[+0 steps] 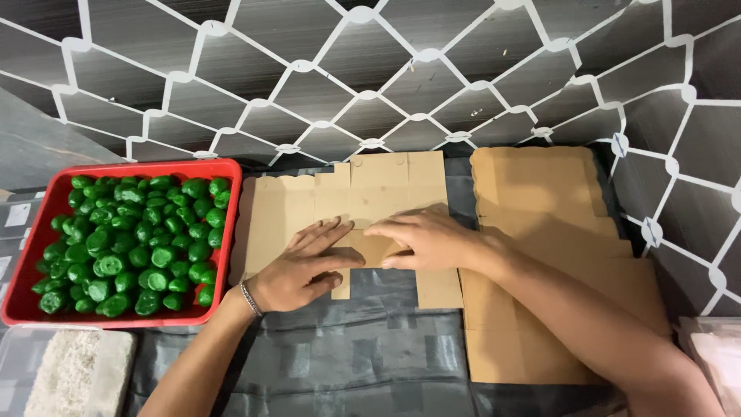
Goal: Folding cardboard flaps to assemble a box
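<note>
A flat, die-cut cardboard box blank (363,193) lies on the dark cloth in front of me. My left hand (297,266) rests palm down on its middle, fingers spread and pressing the board; a bracelet circles that wrist. Just to the right, my right hand (424,239) lies on a folded-over flap (374,249) of the same blank, fingers pointing left and nearly touching the left hand. Neither hand holds anything lifted off the surface.
A red tray (224,232) filled with several glossy green fruit-shaped pieces (135,247) sits at the left. A stack of flat cardboard blanks (540,224) lies at the right. A clear container of white shredded filler (73,378) stands at the bottom left.
</note>
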